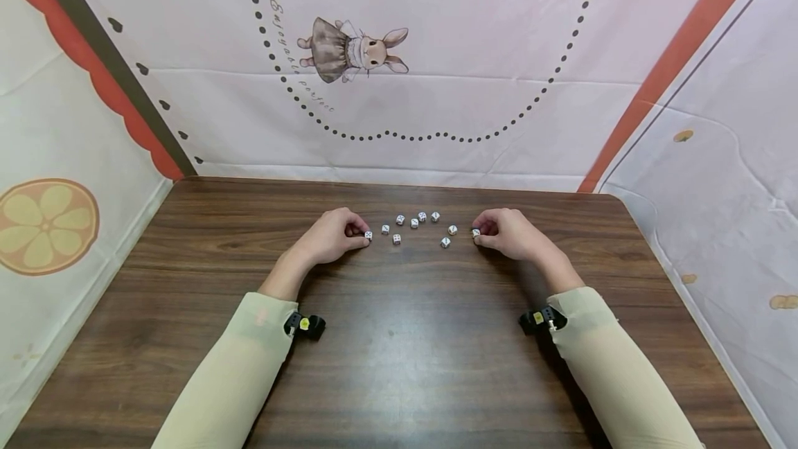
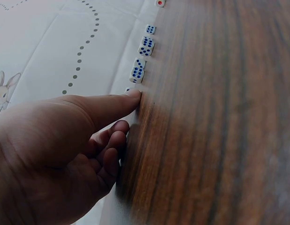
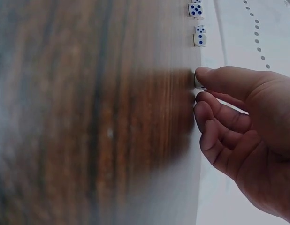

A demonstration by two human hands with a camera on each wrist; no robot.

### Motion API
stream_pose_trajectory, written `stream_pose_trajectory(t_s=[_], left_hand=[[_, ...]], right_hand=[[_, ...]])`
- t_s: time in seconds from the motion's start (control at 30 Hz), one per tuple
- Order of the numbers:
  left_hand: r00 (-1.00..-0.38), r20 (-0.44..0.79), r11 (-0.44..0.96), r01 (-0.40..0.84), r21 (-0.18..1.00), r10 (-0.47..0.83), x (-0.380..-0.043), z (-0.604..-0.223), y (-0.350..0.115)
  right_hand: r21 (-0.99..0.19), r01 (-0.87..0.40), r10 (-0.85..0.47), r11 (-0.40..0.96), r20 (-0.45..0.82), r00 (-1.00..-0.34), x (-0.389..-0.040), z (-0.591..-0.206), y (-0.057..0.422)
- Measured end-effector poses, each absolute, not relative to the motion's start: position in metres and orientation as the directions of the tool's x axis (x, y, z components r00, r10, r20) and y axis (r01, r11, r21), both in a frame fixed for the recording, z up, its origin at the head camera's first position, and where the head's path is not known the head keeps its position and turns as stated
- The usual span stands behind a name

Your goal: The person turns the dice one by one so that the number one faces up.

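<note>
Thumb and forefinger of my left hand (image 1: 325,237) pinch a white die (image 1: 368,235) at the left end of a loose group of dice on the table. At the opposite end, my right hand (image 1: 514,234) pinches another white die (image 1: 476,233) in the same way. Between the hands lie several more dice, among them one die (image 1: 396,239) near the left and one die (image 1: 445,242) near the right. In the left wrist view the thumb hides most of the held die; in the right wrist view only a sliver of the held die (image 3: 198,82) shows.
The dark wooden table (image 1: 399,366) ends at a pale cloth wall (image 1: 461,33) printed with a rabbit and dotted lines. More printed cloth stands at both sides. Each wrist wears a small black camera, the left camera (image 1: 305,325) and the right camera (image 1: 539,321).
</note>
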State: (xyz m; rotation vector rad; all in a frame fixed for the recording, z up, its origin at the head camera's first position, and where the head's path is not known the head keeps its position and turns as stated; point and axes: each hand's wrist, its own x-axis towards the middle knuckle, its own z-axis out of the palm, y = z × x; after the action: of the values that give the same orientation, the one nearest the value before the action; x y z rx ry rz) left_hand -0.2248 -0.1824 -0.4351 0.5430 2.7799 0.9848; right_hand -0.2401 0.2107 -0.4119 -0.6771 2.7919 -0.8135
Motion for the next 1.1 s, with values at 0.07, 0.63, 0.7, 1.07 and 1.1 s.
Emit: stream_pose_trajectory(t_s=[0.07,0.63,0.7,1.07,1.1], left_hand=[[-0.924,-0.014,0.719,0.288,0.633,0.382,-0.2245,-0.4345,-0.1822],[-0.923,-0.002,0.711,0.295,0.638,0.385,-0.2244,-0.4359,-0.182],[-0.923,-0.001,0.712,0.296,0.637,0.385,-0.2243,-0.4354,-0.1819],[-0.922,0.004,0.709,0.3,0.638,0.387,-0.2229,-0.4346,-0.1824],[-0.922,0.004,0.709,0.3,0.638,0.386,-0.2228,-0.4346,-0.1824]], right_hand=[[-0.537,-0.384,-0.467,0.751,-0.021,-0.884,-0.2395,-0.4112,0.2097],[-0.479,-0.445,-0.505,0.757,0.004,-0.863,-0.2395,-0.4123,0.2049],[-0.486,-0.441,-0.502,0.755,0.004,-0.865,-0.2393,-0.412,0.2052],[-0.517,-0.41,-0.479,0.751,0.0,-0.878,-0.2395,-0.4114,0.2092],[-0.521,-0.407,-0.477,0.75,0.0,-0.879,-0.2397,-0.4114,0.2096]])
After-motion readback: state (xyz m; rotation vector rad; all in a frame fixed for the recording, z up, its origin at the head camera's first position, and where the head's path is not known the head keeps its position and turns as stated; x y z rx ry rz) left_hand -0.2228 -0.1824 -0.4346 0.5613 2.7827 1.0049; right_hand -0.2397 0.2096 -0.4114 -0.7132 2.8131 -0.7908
